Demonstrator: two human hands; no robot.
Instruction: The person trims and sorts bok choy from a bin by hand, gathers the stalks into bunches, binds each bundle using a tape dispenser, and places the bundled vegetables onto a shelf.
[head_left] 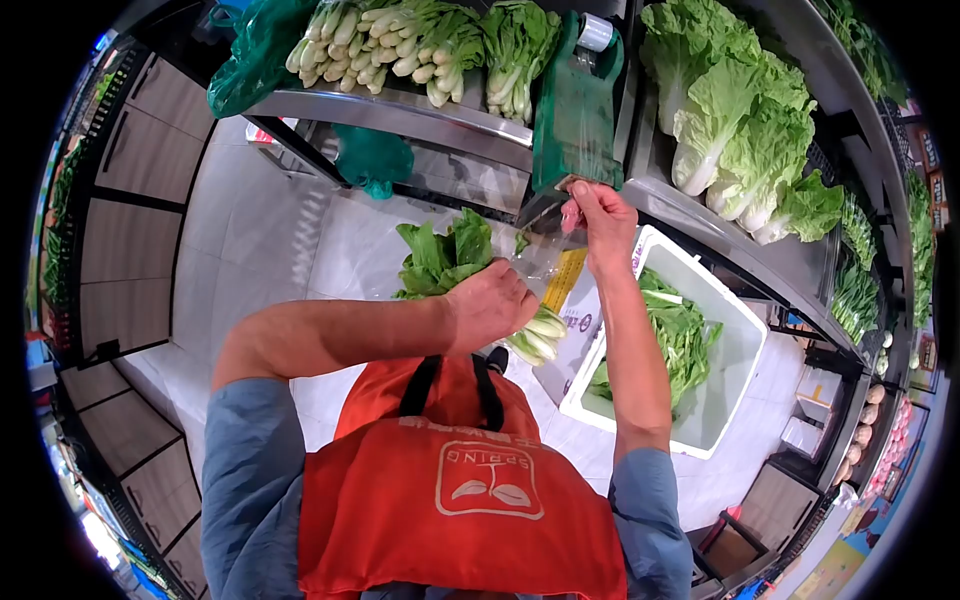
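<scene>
My left hand (492, 305) is closed around a bunch of leafy greens (445, 257). Its dark leaves point away from me to the left, and pale stalks (538, 335) stick out below my fingers. My right hand (605, 225) is pinched at the lower end of a green tape dispenser (578, 125). A strip of clear film (543, 255) shows between the two hands, and its exact ends are hard to make out. At the dispenser's top sits a roll of tape (596, 33).
Tied bunches of pale-stalked greens (400, 45) line the metal shelf (400, 115) ahead. Large lettuces (740, 130) lie right of the dispenser. A white foam box (735, 390) holding loose greens (670, 335) stands on the floor. Green plastic bags (258, 60) hang at left.
</scene>
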